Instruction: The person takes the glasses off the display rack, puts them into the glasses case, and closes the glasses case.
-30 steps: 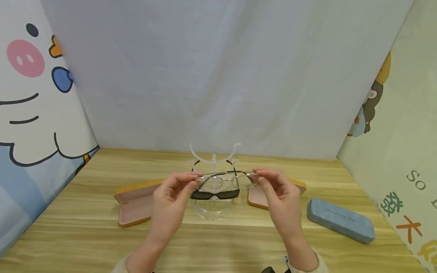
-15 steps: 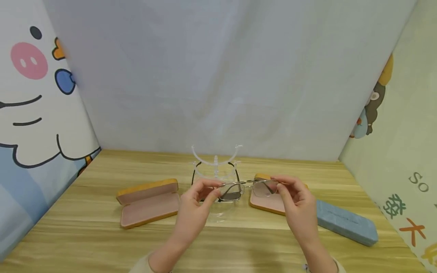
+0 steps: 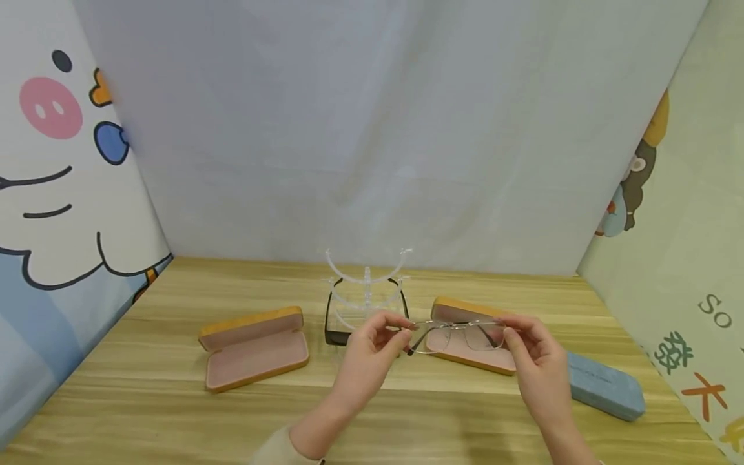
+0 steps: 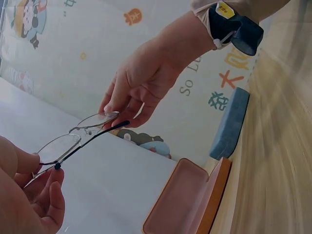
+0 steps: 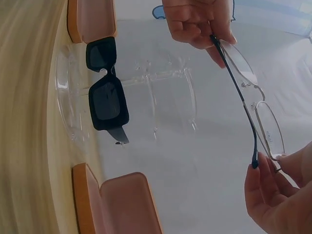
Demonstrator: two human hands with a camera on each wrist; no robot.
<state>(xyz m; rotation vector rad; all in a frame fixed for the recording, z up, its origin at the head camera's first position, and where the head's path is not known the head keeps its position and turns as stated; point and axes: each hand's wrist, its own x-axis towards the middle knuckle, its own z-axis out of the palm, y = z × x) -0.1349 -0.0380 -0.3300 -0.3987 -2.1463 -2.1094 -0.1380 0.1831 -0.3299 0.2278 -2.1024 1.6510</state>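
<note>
Between my two hands hangs a pair of thin metal-framed eyeglasses [image 3: 457, 326], with dark-tipped temples folded behind the lenses. My left hand [image 3: 372, 355] pinches one end of the frame between thumb and fingers. At the other end, my right hand [image 3: 537, 358] pinches the frame the same way. The glasses are above the right-hand open eyeglass case [image 3: 471, 356], which is orange outside and pink inside. In the right wrist view, black sunglasses [image 5: 109, 105] sit on a clear display stand [image 5: 148, 80]; in the head view my left hand partly covers them.
A second open eyeglass case [image 3: 256, 355] lies on the wooden table [image 3: 232, 426] to the left. On the right lies a closed blue case [image 3: 607, 386], partly behind my right hand. A pale cloth [image 3: 372, 129] rises along the table's back edge.
Both hands have carried the eyeglasses to the right and slightly down, from in front of the display stand to above the right-hand open case. The sunglasses and cases have stayed put.
</note>
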